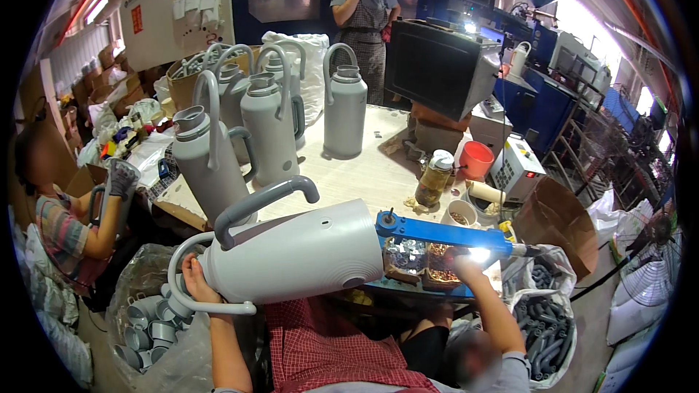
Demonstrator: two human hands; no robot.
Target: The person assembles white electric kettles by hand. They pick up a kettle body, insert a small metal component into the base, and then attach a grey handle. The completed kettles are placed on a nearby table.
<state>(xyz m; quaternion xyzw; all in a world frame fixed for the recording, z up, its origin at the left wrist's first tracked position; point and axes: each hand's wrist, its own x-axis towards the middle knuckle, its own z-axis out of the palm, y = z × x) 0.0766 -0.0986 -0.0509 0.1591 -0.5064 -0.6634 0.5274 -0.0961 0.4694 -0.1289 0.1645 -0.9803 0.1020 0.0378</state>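
The grey plastic jug body lies sideways at lower centre, left hand gripping its neck; pale plastic loop and dark-grey curved handle attached, the handle's far end seemingly unfastened. Right hand: grip unclear.

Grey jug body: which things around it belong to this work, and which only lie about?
Seemingly in use:
- grey jug body, left hand at its neck
- blue bar at its base
- small shiny parts, near the right hand

Seemingly lying about:
- red cup
- lidded jar
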